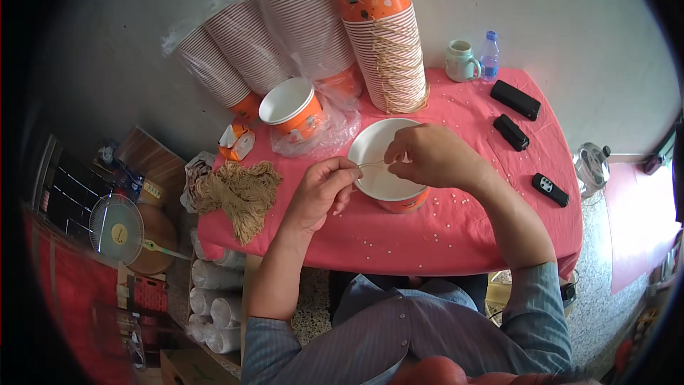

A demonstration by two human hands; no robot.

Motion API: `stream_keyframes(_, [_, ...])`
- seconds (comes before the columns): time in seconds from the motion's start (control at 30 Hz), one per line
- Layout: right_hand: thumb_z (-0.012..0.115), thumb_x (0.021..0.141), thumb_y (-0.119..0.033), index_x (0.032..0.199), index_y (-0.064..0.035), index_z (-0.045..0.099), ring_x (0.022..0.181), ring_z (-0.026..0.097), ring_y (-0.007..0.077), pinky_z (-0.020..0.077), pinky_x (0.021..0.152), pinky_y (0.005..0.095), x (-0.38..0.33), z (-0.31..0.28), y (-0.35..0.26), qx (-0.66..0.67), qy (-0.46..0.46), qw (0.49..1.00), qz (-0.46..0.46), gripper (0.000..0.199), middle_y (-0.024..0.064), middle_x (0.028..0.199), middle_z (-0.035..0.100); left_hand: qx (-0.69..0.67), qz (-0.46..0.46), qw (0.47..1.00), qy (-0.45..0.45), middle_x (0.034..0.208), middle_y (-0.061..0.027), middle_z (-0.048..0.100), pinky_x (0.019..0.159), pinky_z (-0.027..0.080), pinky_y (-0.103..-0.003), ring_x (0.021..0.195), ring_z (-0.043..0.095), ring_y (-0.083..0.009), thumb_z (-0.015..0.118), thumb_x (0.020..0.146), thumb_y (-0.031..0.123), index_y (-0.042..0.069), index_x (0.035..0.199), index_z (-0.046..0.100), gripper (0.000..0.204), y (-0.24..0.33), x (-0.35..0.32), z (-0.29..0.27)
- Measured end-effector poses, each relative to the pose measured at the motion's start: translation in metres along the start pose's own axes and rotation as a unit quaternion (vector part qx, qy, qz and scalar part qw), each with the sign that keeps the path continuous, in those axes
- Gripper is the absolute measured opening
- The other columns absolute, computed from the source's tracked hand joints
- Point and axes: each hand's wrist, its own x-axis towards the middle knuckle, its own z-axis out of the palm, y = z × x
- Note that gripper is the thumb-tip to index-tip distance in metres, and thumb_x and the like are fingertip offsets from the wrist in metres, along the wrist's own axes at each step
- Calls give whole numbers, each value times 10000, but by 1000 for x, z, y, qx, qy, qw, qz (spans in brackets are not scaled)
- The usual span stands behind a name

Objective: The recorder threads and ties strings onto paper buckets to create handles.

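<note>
An orange paper cup with a white inside stands on the pink tablecloth before me. Above it, my left hand and my right hand pinch the two ends of a thin tan string, stretched across the cup's mouth. A bundle of the same tan strings lies at the table's left edge, near my left hand.
Tall stacks of orange paper cups, some in clear plastic bags, lean at the back, with a single open cup beside them. A mug, a small bottle, three black remotes and small white beads lie at right. A fan stands on the floor at left.
</note>
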Motion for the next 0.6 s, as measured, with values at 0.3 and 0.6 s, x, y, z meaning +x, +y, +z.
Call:
stream_keyframes(0.3, [789,952,-161,1079,-56,827,881,762,237,595,830,381,11,16,0,92,-5,996,-4,169,115,952,793,-33,2,999,-21,684,41,571,468,373,-217,527,468,-34,698,1053,173,56,1046,717,119,-7,2,-9])
stream_keyframes(0.6, [745,1028,-87,1062,26,778,859,689,64,570,781,278,16,18,-1,317,32,943,96,123,13,905,761,-36,16,999,-28,689,40,582,480,390,-217,547,490,-34,700,1066,169,62,1045,714,110,-7,2,-10])
